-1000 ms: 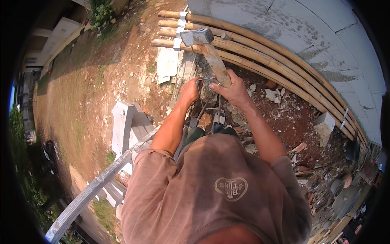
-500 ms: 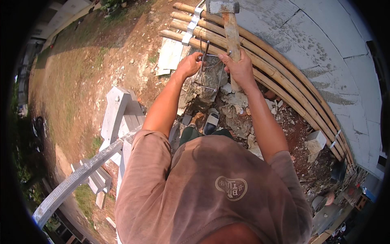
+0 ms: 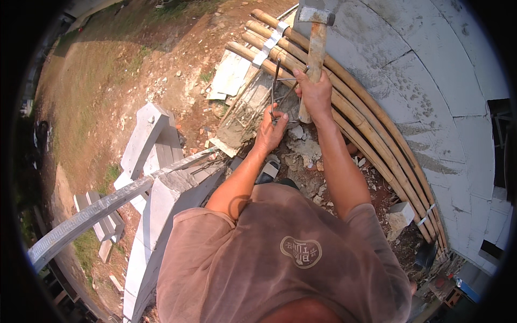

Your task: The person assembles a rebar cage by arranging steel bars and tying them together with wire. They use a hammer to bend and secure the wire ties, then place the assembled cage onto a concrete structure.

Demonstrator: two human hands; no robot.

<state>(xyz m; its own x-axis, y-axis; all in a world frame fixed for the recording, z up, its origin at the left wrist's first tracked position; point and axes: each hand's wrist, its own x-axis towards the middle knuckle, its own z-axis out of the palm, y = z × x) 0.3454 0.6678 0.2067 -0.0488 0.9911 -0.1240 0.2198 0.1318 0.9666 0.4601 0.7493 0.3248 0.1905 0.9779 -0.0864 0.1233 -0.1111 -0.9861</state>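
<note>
My right hand (image 3: 316,97) is closed around the wooden handle (image 3: 318,47) of a hammer, whose metal head (image 3: 318,16) points away from me. The thumb side of that hand also meets a frame of thin bent metal rods (image 3: 273,86). Closer to my body, my left hand (image 3: 271,129) has its fingers curled on the lower part of this rod frame. One rod stands up beyond the left fingers, and another slants across to the right hand. Where exactly the left fingertips grip is partly hidden.
Bamboo poles (image 3: 371,126), bound with a pale strap (image 3: 270,44), curve along a grey block wall (image 3: 425,59) at the right. White concrete pieces (image 3: 144,129) and a long pale bar (image 3: 97,215) lie left. Rubble (image 3: 309,148) and a sandal (image 3: 268,169) are below my hands.
My left hand has shifted from the upper part of the rod frame down to its lower part, nearer my body. My right hand still grips the hammer. The view has shifted somewhat.
</note>
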